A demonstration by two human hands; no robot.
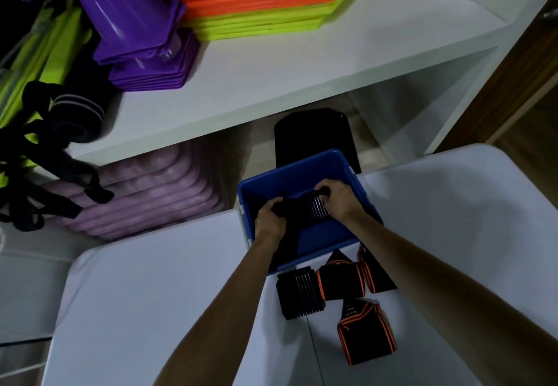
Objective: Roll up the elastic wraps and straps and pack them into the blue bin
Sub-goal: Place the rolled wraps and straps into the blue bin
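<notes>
**Both hands grip a black wrap over the blue bin**

The fingers of the left hand (269, 216) are curled tight round one end of a black wrap (305, 211). The fingers of the right hand (338, 197) are curled round its other end, where thin white stripes show on the fabric. The wrap is held between the two hands inside the mouth of the blue bin (302, 171), and a loose length of it hangs down from the left hand along the bin's near wall. Both bare forearms reach in from the near edge of the worktop (151, 295).

The bin stands at the far edge of the white worktop, partly over the gap between the worktop's two halves. Just beside its near wall lie rolled pieces: a black roll with white stripes (300, 293), touching an orange-edged roll (341, 283), and a further orange-edged strap (376, 274) against the bin's near right corner. Another orange-edged roll (367, 333) lies nearer the worktop's near edge, apart from the others.

Beyond the worktop a white shelf (271, 77) carries stacked purple cones (136, 23), orange and green flat hoops (265, 8) and a dark rolled band (78, 117). Under the shelf sit pale purple mats (157, 192).
</notes>
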